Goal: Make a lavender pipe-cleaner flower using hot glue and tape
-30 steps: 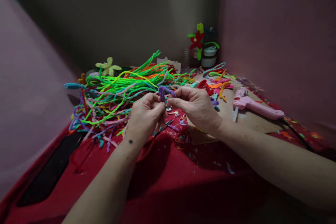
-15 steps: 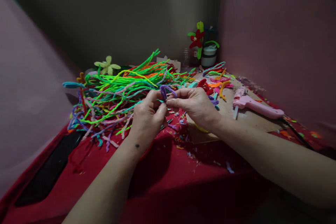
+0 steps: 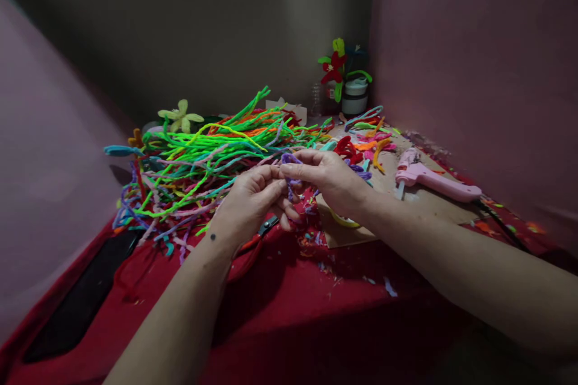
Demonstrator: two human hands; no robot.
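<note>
A bent purple pipe cleaner (image 3: 289, 159) is looped between my fingertips above the table. My right hand (image 3: 327, 177) pinches it between thumb and forefinger from the right. My left hand (image 3: 257, 192) meets it from the left with thumb and forefinger together, its other fingers curled loosely below; part of the purple piece is hidden by the fingers. Under my left hand lie red-handled scissors (image 3: 268, 226). Just behind both hands spreads a heap of pipe cleaners (image 3: 203, 150), mostly green, with pink, orange and purple strands.
To the right, a pink glue gun (image 3: 440, 180) rests on a cardboard sheet (image 3: 383, 192) with cut coloured pieces. A black flat object (image 3: 81, 301) lies at left on the red cloth (image 3: 271, 313). Behind stand a lidded cup (image 3: 354, 99), a red flower (image 3: 333, 67) and a yellow flower (image 3: 181, 117).
My hands have come down slightly, and the purple loop has turned and is more covered by my fingers. My left hand's lower fingers have loosened, and the scissors show more below it.
</note>
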